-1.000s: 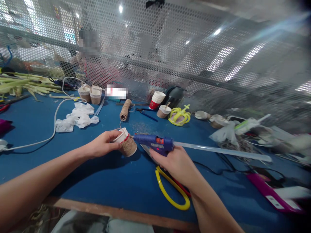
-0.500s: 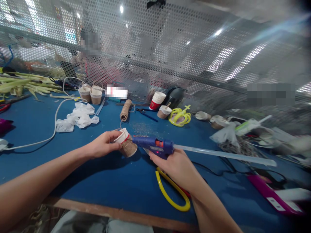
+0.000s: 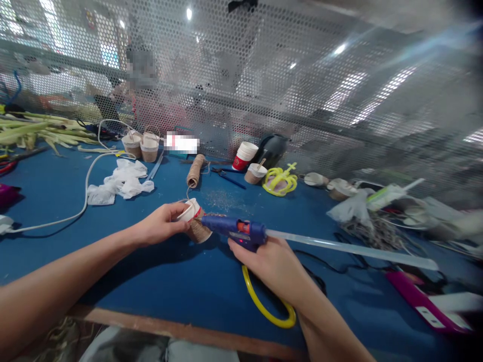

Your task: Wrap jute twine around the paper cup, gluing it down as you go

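Left hand [image 3: 164,224]: pinching the rim side of a paper cup between thumb and fingers.
Right hand [image 3: 277,261]: wrapping closed around the grip of a glue gun.
Paper cup [image 3: 199,233]: tilting over the front-middle of the table, its white mouth facing up and left, brown twine covering its lower wall and a red band showing above.
Glue gun [image 3: 230,227]: pointing left, its nozzle meeting the outline of the cup; whether it is touching cannot be told.
Glue stick [image 3: 350,249]: protruding rightward from the rear of the gun.
Yellow handle [image 3: 256,305]: lying below the right hand, which is partly covering it.
Twine roll [image 3: 195,171]: lying beyond the cup, a strand running from it toward the cup's mouth.
Pliers [image 3: 229,179]: resting right of the roll.
Crown-shaped ornament [image 3: 279,182]: standing yellow beside a small wrapped cup [image 3: 255,174], with stacked cups [image 3: 245,155] rising behind.
White plastic [image 3: 123,183]: lying crumpled at left, a white cord [image 3: 86,186] curving around it.
Magenta power strip [image 3: 418,301]: lying at far right.
Table [image 3: 169,291]: spreading blue beneath everything.
Mesh panel [image 3: 264,90]: standing along the back, dim shapes showing through.
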Motion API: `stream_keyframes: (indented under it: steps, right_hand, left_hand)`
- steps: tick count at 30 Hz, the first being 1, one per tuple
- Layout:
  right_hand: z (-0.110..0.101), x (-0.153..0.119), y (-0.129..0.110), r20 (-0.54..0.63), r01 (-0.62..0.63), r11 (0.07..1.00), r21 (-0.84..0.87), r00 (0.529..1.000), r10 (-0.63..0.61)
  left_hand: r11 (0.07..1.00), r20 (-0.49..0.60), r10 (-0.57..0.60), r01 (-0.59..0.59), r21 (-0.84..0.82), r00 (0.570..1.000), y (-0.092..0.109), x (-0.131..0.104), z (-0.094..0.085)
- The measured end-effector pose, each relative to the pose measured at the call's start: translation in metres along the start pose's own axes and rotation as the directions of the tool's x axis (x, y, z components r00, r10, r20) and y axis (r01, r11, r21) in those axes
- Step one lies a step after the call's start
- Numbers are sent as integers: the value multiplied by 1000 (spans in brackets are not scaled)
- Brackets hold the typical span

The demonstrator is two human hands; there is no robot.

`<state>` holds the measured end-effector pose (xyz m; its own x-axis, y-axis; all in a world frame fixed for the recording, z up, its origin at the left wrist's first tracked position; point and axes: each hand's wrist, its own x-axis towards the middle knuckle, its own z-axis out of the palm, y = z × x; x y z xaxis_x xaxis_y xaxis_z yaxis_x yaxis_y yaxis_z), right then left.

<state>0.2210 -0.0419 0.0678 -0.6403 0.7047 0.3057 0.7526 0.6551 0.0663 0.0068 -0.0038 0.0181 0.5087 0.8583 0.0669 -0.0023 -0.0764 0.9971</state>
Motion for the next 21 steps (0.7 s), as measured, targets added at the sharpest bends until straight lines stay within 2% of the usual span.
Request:
stream_keyframes:
  steps: [3,8,10,14,21]
  right_hand:
    - [-3,3,-6,2,-156,970,186,987,159]
    - [-2,3,-1,23,-158,953,260,987,157]
    - [-1,3,3,40,-218,921,323,975,216]
    - [1,5,6,80,-377,809,451,920,384]
    - [0,8,4,98,-426,754,500,893,439]
  left_hand:
    - [1000,1,17,-17,-11,1000,1,0,0]
    - [1000,9,24,-24,6,1000,0,0,-1]
    - [999,5,25,-25,21,1000,0,0,-1]
    - [997,3,52,-53,50,999,-1,0,-2]
    - [996,-1,56,-56,71,998,0,0,-1]
